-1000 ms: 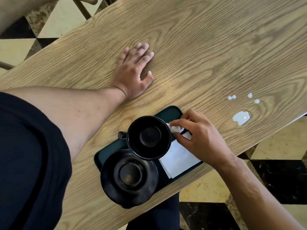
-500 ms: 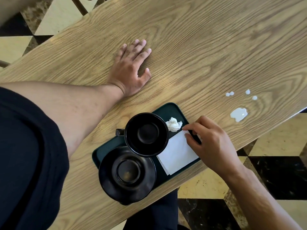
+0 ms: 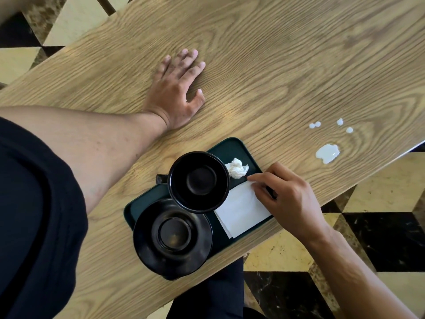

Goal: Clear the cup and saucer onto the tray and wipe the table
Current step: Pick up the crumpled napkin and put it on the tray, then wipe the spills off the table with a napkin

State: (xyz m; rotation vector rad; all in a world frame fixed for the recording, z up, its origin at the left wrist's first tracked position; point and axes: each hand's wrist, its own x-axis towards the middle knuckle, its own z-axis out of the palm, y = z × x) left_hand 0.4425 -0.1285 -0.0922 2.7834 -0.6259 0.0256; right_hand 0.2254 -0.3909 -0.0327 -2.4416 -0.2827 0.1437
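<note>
A dark green tray (image 3: pixel 232 147) lies near the table's front edge. On it stand an empty black cup (image 3: pixel 199 181) and, nearer to me, a black saucer (image 3: pixel 172 236). A crumpled white tissue (image 3: pixel 237 168) lies on the tray beside the cup. A flat white napkin (image 3: pixel 241 209) covers the tray's right part. My right hand (image 3: pixel 287 199) rests over the napkin's far corner, thumb and forefinger pinching at its edge. My left hand (image 3: pixel 177 88) lies flat on the wooden table (image 3: pixel 276 65), fingers spread, holding nothing. A white spill (image 3: pixel 327 153) with small drops (image 3: pixel 340 122) sits right of the tray.
The table's front edge runs diagonally just below the tray and the saucer overhangs it slightly. Below is a black and cream tiled floor (image 3: pixel 379 238). Chair legs (image 3: pixel 105 4) show at the far left top.
My right hand let go of the crumpled tissue, which now lies on the tray, and moved right onto the flat napkin's corner. My left hand stayed flat on the table.
</note>
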